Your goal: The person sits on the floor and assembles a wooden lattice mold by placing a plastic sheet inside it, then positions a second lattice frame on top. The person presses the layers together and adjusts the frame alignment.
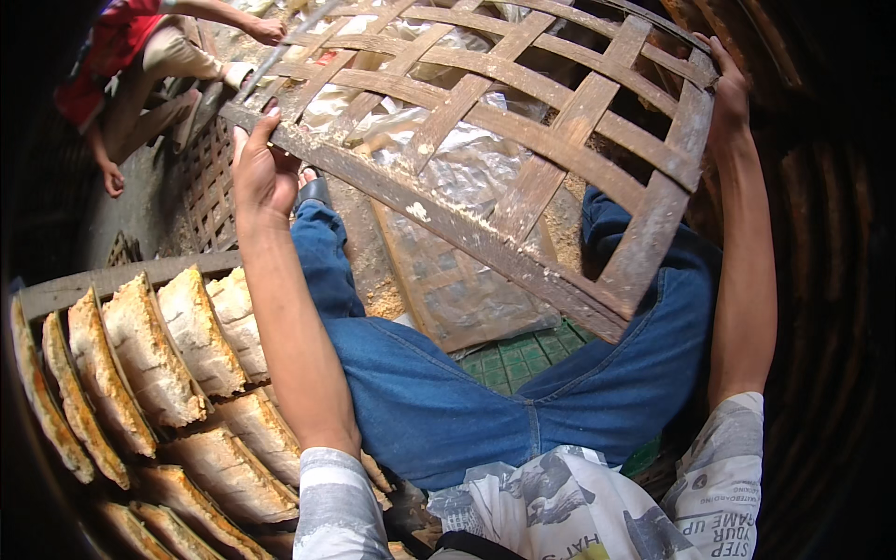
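A wooden lattice rack of crossed slats in a flat frame is held up at a tilt over my lap. Pale crumbs cling to its near rail. My left hand grips its left corner, thumb over the rail. At the far right, my right hand is wrapped round the side rail, its fingers partly hidden. Through the slats and below the rack shows a wooden board covered with clear plastic sheeting.
At the left, several curved, pale crusted slabs stand in rows against a wooden rail. A green grid surface lies between my legs. A person in red crouches at the upper left, near another lattice rack. Dark ridged shapes fill the right.
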Demonstrator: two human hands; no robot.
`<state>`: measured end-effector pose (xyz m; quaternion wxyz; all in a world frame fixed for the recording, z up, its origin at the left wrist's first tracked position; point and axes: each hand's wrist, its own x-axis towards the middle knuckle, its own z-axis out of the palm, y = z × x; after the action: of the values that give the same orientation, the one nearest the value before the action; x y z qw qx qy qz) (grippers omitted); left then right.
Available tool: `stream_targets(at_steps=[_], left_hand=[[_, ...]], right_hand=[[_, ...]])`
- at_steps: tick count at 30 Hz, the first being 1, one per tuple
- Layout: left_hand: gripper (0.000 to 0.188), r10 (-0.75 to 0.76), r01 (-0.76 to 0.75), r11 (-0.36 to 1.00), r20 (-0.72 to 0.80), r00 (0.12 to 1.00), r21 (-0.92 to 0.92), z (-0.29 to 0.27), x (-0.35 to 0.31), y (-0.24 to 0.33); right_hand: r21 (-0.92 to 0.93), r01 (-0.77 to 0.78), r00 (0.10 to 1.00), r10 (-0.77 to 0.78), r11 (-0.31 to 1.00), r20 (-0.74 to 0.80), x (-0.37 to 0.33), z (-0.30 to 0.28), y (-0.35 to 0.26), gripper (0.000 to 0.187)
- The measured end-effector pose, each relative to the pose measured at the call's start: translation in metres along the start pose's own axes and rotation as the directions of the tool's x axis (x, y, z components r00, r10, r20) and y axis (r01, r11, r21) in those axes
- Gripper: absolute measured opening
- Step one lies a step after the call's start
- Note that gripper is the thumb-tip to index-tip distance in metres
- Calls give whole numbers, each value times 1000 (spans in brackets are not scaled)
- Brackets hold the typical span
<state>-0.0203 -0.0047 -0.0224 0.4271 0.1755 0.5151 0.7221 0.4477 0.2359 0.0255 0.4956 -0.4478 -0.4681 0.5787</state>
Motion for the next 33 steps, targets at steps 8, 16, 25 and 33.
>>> stream_targets(at_steps=[8,16,25,33], left_hand=[[47,48,-47,998,17,999,-45,-5,7,-8],[56,-16,17,969,-5,1000,246,20,-16,-3],[89,14,-60,958,162,987,282,31,-14,-19],[99,243,-302,877,198,950,375,41,-12,-46]], right_hand=[[-22,60,997,-59,998,45,8,-9,10,32],[66,146,989,-147,987,9,3,-2,-2,29],[206,135,959,-75,969,-275,4,-4,-9,22],[189,249,875,-137,950,-463,-9,18,-22,30]])
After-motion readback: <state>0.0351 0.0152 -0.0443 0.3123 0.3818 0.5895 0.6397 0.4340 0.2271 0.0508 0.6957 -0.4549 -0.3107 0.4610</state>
